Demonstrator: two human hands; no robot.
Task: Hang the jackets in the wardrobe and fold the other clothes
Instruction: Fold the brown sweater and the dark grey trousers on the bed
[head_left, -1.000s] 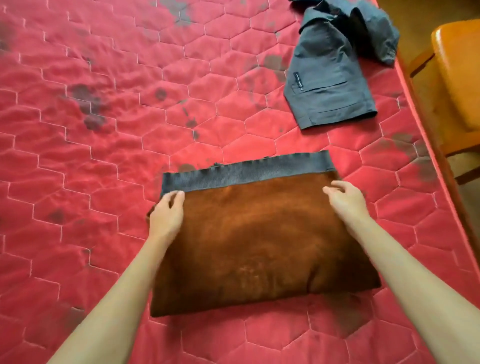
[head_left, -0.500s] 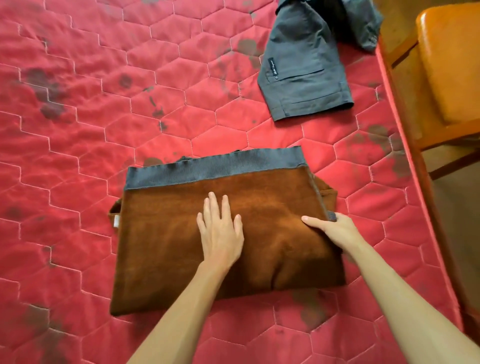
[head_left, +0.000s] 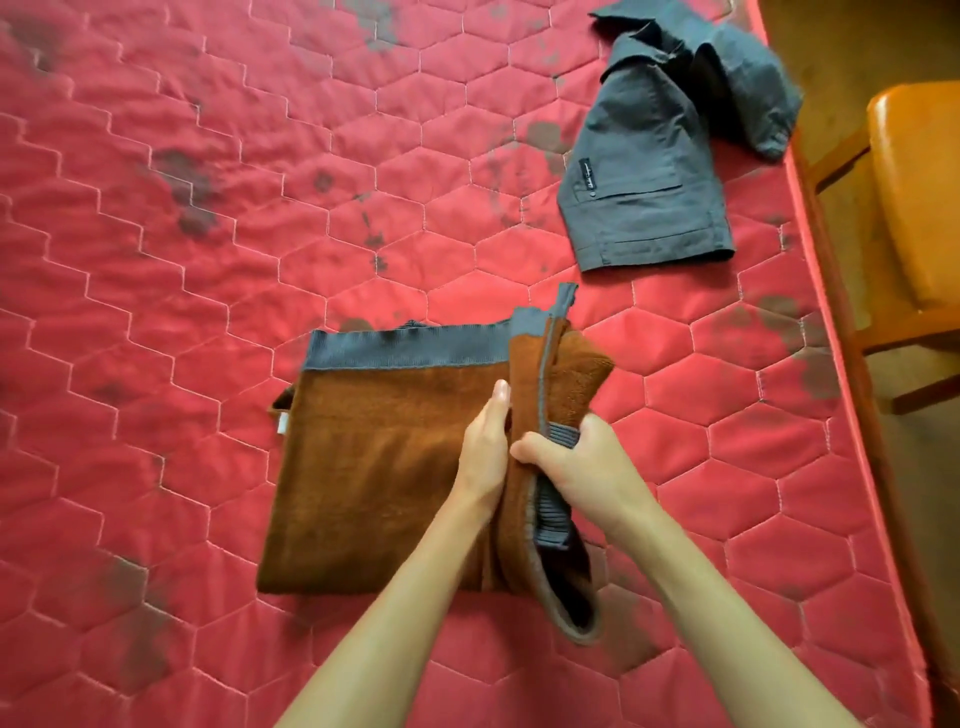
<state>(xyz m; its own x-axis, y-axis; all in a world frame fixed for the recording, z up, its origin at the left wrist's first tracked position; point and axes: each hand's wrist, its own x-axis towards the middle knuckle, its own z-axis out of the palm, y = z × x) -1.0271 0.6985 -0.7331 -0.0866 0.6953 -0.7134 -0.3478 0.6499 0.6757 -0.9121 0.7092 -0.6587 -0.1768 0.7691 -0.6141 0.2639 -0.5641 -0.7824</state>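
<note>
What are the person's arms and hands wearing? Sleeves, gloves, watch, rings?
Nothing worn that shows. The left hand and right hand are bare: no gloves, no rings visible. The left forearm and right forearm are bare down to the frame edge: no sleeves, watch or bands.

Left hand (head_left: 485, 447) flat, fingers straight; right hand (head_left: 576, 467) curled tight.
</note>
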